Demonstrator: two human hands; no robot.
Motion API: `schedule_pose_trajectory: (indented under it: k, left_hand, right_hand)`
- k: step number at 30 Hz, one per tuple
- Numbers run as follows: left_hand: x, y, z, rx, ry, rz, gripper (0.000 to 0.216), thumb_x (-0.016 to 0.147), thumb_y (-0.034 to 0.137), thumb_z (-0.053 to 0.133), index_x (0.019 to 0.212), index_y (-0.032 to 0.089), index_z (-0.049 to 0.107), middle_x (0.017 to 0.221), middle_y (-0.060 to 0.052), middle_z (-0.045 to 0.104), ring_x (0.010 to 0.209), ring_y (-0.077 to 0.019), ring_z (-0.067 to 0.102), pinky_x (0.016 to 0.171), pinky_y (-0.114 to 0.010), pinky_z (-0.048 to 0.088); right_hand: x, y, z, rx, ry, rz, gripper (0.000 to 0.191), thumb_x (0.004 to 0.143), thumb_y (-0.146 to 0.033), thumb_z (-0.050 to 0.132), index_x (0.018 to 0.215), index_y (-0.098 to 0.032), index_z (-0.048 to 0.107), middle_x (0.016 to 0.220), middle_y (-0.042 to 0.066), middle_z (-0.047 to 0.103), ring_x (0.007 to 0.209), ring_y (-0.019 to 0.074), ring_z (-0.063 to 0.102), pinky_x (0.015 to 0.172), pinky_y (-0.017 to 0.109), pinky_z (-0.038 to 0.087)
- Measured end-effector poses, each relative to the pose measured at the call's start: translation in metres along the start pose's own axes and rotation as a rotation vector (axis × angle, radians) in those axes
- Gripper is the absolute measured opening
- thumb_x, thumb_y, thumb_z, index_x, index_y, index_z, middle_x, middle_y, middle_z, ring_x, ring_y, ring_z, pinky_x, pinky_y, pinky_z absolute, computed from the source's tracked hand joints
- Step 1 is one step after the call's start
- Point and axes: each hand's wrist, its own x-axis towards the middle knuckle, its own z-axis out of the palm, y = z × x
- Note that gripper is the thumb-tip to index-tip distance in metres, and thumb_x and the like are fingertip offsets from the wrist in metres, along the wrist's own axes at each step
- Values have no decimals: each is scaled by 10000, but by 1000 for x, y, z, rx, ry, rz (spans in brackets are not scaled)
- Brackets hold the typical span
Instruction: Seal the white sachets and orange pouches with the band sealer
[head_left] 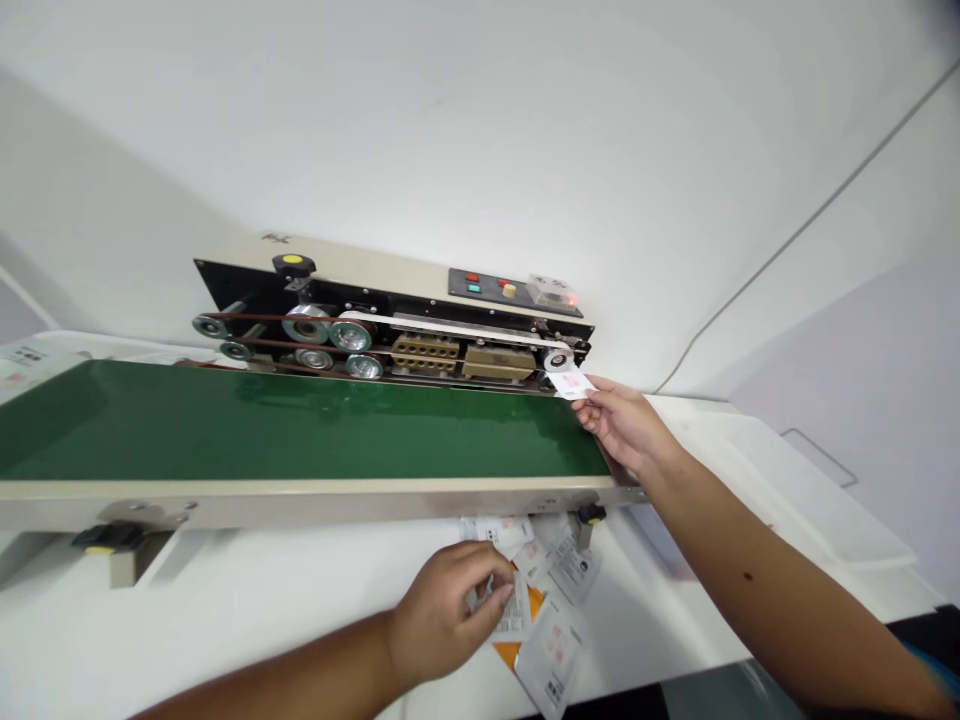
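Observation:
Between the thumb and fingers of my right hand (622, 420) is a small white sachet (571, 384) with pale red print. Its far edge meets the rollers at the right end of a band sealing machine (420, 320). My left hand (457, 610) hovers over a loose pile of printed sachets (551, 650) in front of the machine. Its fingers are curled, with thumb and index finger near one sachet (514, 610) in the pile; I cannot make out whether they grip it. Orange pieces show among these sachets.
A green conveyor belt (300, 425) runs along the machine's front, with black knobs (109, 537) beneath its metal rail. On the right of the white table lies a translucent tray (810, 490). More white packets (30, 365) lie at the far left. A cable (780, 235) crosses the wall.

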Motion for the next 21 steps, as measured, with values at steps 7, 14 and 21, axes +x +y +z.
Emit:
schedule_pose_trajectory:
  k: [7,14,21]
  left_hand:
    - [0,1,1,13,-17,9,152,946,186,515,844,197,626,754,-28,668,702,-168,608,658,-261,464]
    - [1,-2,0,34,-33,9,174,968,208,501,842,197,620,742,-23,660,696,-164,596,653,-260,456]
    - [0,-1,1,41,-26,24,171,957,205,508,833,196,626,737,-28,671,695,-173,604,653,-279,470]
  right_hand:
    - [-2,3,0,-12,0,-23,471,823,-154,724,1280,-123,613,756,50,740,525,92,589,450,159,500]
    - [2,1,18,-114,-33,-7,717,788,-217,805,1414,-214,455,806,22,752,545,112,649,488,180,531]
    - [-25,5,24,-252,111,-316,464,825,-421,790,1133,-277,474,635,-83,605,456,101,537,386,163,356]
